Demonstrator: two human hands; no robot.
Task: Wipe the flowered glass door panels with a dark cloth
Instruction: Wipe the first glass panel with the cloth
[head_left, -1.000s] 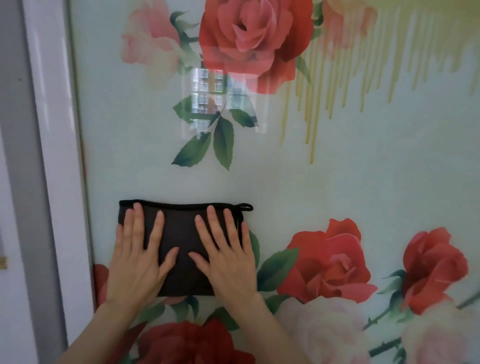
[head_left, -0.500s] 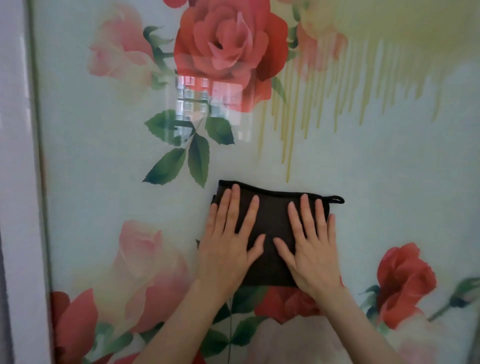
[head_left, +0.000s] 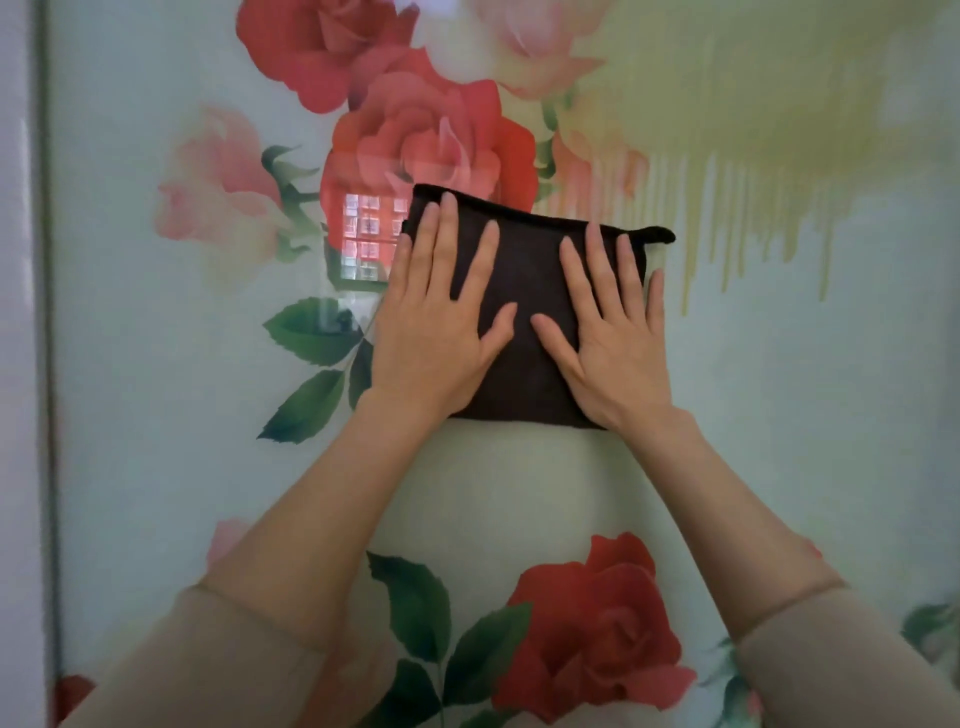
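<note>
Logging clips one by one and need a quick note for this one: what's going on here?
A person is cleaning a flowered glass door panel. The left hand and right hand lie flat, fingers straight, side by side on a folded dark cloth, pressing it against the glass. The cloth overlaps the lower edge of a large red rose, beside a window reflection.

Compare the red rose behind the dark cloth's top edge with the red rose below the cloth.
The upper rose is partly covered by the dark cloth; the lower rose is uncovered. The upper rose carries a bright window reflection and looks paler; the lower rose is deeper red, without glare. Both are printed on the glass panel.
</note>
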